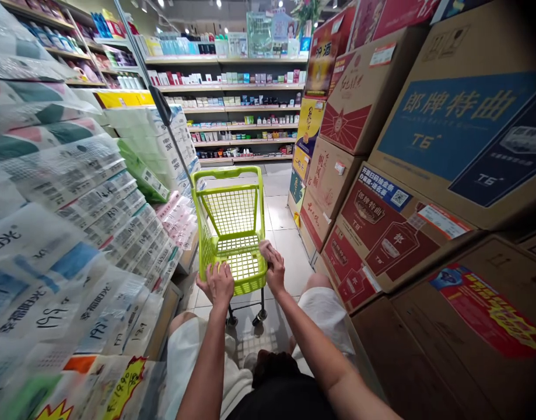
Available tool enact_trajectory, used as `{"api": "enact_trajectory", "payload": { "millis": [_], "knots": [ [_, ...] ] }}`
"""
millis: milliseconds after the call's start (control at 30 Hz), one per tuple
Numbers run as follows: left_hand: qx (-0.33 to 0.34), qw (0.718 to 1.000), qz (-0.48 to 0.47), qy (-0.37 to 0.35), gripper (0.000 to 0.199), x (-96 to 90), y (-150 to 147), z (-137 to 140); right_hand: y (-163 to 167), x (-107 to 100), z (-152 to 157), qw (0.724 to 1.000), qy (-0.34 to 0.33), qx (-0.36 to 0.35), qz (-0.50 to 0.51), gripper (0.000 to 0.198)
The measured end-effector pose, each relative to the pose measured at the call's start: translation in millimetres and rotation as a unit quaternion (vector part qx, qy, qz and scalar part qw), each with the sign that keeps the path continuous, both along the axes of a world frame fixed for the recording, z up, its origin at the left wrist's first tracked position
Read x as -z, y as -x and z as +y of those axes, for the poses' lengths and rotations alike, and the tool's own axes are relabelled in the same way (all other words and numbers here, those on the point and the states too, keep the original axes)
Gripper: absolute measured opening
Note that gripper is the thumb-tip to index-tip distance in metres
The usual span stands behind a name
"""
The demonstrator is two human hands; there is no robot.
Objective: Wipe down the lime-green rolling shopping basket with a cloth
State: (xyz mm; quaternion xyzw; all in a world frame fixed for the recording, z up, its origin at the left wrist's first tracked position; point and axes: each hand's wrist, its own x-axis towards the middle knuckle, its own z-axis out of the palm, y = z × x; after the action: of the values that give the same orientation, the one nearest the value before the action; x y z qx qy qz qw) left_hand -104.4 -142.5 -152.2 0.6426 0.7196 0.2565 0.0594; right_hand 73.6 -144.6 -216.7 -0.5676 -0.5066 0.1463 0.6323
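A lime-green shopping cart [250, 286] stands in front of my knees, its lattice basket holding nothing that I can see. My left hand [217, 283] rests at the near left corner, fingers curled over the basket's rim. At the right side of the basket, my right hand [275, 269] pinches a crumpled pale pink cloth or wipe [266, 249] against the edge. The cart's long top bar [226, 172] is on the far side. Dark caster wheels [259, 317] show below the basket.
Stacked plastic-wrapped paper packs [88, 268] with handwritten prices line the left. Printed cardboard cartons [399, 233] rise on the right. A black-handled pole [160, 105] leans by the packs. Shelves of small boxed goods [245, 105] close the aisle beyond the tiled floor [279, 213].
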Motion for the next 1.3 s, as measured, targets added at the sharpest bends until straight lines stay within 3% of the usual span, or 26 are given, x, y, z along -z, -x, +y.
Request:
{"api": "enact_trajectory", "payload": {
  "millis": [100,200,300,400,467,567,700,900,967,1100,1200,1300],
  "knots": [
    [-0.006,1.000,-0.003,-0.016,0.044,0.5,-16,-5,2,29,-9,0.991,0.037,0.073,0.104,0.047],
    [-0.002,0.999,-0.016,-0.031,0.041,-0.6,-25,-10,-9,27,-10,0.989,0.039,0.082,0.116,0.047],
    [-0.018,0.995,-0.047,-0.086,0.041,-2.1,-23,-9,-16,2,-14,0.996,0.020,0.080,-0.018,0.060],
    [-0.079,0.981,-0.120,-0.132,0.050,0.1,-15,-1,-2,-12,-29,0.977,0.039,0.105,-0.181,0.071],
    [-0.083,0.974,-0.176,-0.118,0.058,4.6,-10,4,9,-13,-40,0.958,0.033,0.093,-0.268,0.072],
    [-0.031,0.970,-0.226,-0.080,0.064,13.3,-5,6,5,-15,-42,0.943,0.014,0.086,-0.321,0.062],
    [-0.010,0.969,-0.244,-0.047,0.070,22.4,-8,4,0,-23,-31,0.945,0.042,0.139,-0.294,0.056],
    [0.028,0.970,-0.236,-0.047,0.074,28.5,-13,10,40,-1,-32,0.944,-0.056,0.059,-0.320,0.059],
    [0.045,0.973,-0.224,-0.045,0.071,28.1,-14,11,28,7,-20,0.953,-0.052,0.118,-0.275,0.056],
    [0.050,0.975,-0.212,-0.044,0.069,22.7,-28,9,12,17,6,0.957,0.026,0.270,-0.104,0.063],
    [0.045,0.974,-0.223,-0.002,0.071,17.2,-43,7,49,32,4,0.956,0.047,0.285,-0.043,0.062],
    [0.040,0.974,-0.220,0.028,0.072,13.6,-51,5,80,41,-6,0.969,0.047,0.234,-0.060,0.057]
  ]
}}
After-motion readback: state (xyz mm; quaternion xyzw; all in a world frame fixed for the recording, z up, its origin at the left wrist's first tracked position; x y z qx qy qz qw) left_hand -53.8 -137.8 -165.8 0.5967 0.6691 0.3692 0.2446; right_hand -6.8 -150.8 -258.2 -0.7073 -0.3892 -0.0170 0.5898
